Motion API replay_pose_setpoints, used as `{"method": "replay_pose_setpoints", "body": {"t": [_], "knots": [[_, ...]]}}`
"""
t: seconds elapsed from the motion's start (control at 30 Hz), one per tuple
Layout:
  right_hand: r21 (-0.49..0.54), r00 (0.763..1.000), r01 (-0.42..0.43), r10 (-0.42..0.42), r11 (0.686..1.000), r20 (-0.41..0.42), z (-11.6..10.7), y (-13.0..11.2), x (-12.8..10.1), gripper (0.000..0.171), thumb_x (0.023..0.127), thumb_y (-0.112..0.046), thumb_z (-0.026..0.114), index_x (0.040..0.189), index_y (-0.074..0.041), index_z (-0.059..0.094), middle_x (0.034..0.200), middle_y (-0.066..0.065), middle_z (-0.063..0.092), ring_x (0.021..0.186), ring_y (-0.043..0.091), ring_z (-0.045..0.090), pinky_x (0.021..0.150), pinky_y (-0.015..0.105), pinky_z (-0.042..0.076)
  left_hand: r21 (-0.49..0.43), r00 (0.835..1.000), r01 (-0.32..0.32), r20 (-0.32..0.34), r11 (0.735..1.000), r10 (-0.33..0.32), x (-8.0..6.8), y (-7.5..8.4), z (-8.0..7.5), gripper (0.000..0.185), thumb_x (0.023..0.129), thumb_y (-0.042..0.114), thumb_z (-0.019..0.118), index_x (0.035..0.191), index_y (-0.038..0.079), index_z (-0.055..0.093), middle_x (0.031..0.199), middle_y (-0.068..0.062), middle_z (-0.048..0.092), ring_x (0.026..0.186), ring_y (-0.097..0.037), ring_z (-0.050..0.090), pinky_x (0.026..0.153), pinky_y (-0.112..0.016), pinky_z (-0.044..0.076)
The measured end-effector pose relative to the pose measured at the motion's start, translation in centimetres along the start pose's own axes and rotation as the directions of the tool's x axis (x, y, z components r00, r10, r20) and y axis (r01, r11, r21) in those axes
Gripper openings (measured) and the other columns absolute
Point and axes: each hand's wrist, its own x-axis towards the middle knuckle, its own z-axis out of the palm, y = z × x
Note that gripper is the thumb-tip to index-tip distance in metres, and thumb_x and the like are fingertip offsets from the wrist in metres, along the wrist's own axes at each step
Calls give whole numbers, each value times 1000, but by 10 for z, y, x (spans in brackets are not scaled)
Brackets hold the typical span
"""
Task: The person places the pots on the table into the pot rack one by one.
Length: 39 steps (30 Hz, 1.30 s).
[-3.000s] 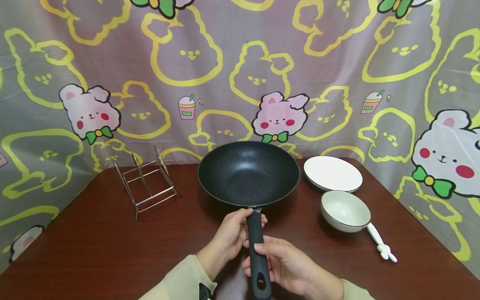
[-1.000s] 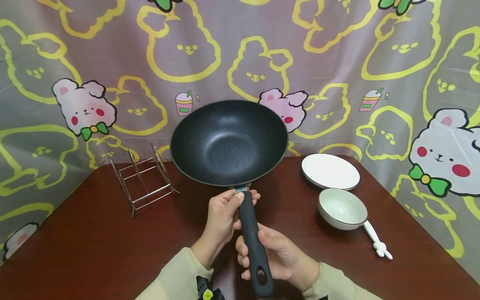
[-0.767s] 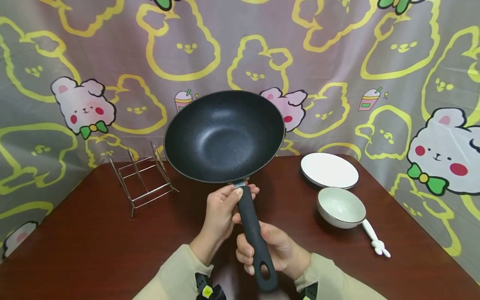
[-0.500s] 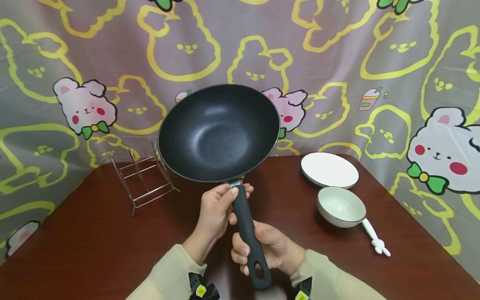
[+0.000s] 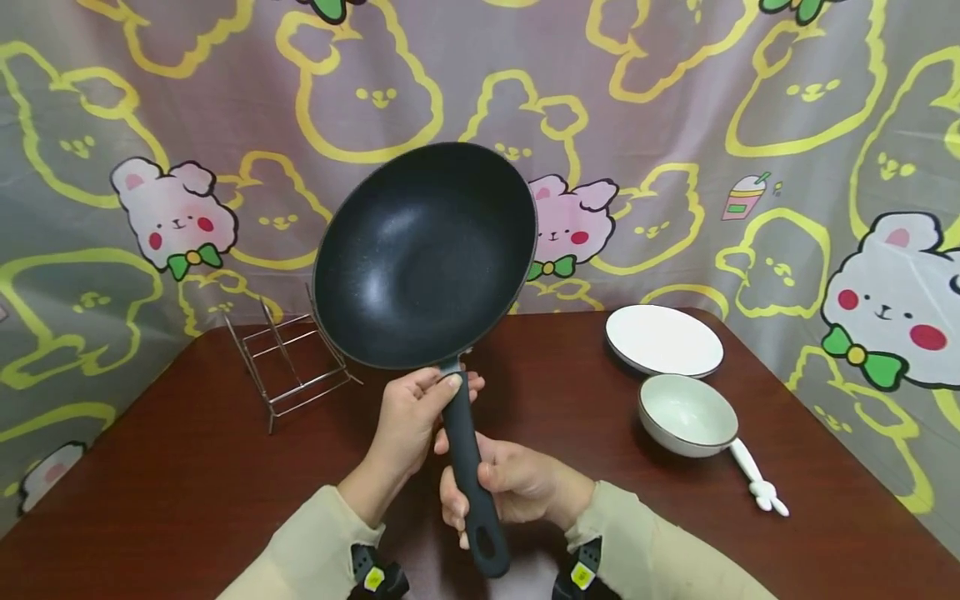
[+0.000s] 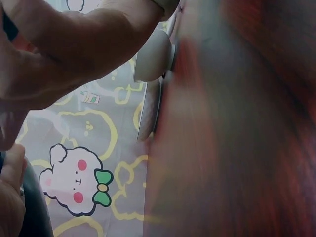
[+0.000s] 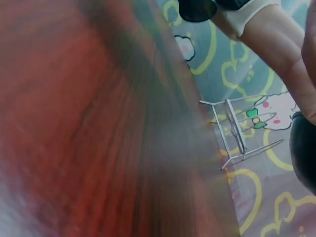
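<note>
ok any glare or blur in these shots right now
Head view: mostly crisp, pale glare inside the pan, left of centre; left wrist view: the near table is smeared, out of focus; right wrist view: table blurred too, with a hazy greyish patch, while the rack looks sharper.

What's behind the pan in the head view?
Behind the pan, the curtain and table show around its rim; the wire rack seems partly tucked behind it. Anything the pan covers can't be seen.

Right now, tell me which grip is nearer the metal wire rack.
Left. The left grip holds the wok handle near its top, right of the metal wire rack; the right grip, lower on the wok handle, is farther right.
</note>
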Motion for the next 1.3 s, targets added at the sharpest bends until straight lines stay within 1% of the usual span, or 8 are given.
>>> {"method": "replay_pose_setpoints", "body": {"t": [0.1,0.3,0.53,0.67,0.87,1.03,1.17,1.3], "knots": [[-27,999,-42,41,999,-31,-5,1,0,41,91,-35,50,128,-32,32,97,-7,59,92,12,53,82,29,50,37,999,6,-39,999,-4,0,1,-1,25,86,-3,57,105,-18,58,93,-21,69,87,-22,69,80,-32,53],[-106,988,-131,121,986,-99,-13,0,1,49,88,-35,56,126,-26,26,94,-4,60,89,13,55,83,34,50,137,991,0,-136,991,19,-1,4,-2,20,81,-1,65,94,-17,63,82,-9,71,86,-20,69,76,-24,52],[-184,973,-198,170,963,-157,-20,-3,5,56,86,-35,61,126,-20,24,90,-2,59,83,15,57,79,35,51,285,970,20,-238,958,51,-3,6,-5,21,77,4,72,92,-10,68,78,-5,69,64,-9,55,50,-20,40],[-212,965,-218,179,953,-192,-23,-2,7,59,85,-34,62,126,-17,24,90,0,58,82,15,57,77,33,51,355,962,39,-265,934,60,-4,8,-8,20,76,6,74,91,-7,70,71,-6,67,54,-8,47,43,-21,34],[-232,959,-221,168,947,-229,-26,-1,10,58,88,-25,61,130,-13,23,89,4,59,81,16,56,77,32,49,409,966,33,-247,912,76,-5,8,-12,24,75,6,74,96,-6,69,92,-18,70,73,-10,66,59,-16,48],[-332,955,-242,164,912,-246,-28,-2,15,55,92,-17,56,132,-9,21,85,7,56,79,18,56,77,30,48,452,969,-49,-193,891,151,-6,4,-21,28,79,2,69,104,-8,65,98,-21,68,88,-16,67,75,-16,51],[-388,946,-276,176,879,-273,-30,-4,23,49,93,-5,51,131,-7,21,83,8,54,78,16,54,76,30,49,524,958,-119,-164,843,237,-5,4,-29,27,82,-1,65,107,-9,63,99,-21,68,91,-21,67,77,-14,49],[-424,938,-299,183,855,-293,-31,-5,32,46,91,4,48,128,-4,22,83,8,54,77,15,54,74,28,48,589,940,-130,-184,797,289,-6,6,-35,29,83,1,62,111,-9,62,100,-20,68,91,-26,67,74,-11,48]]}}
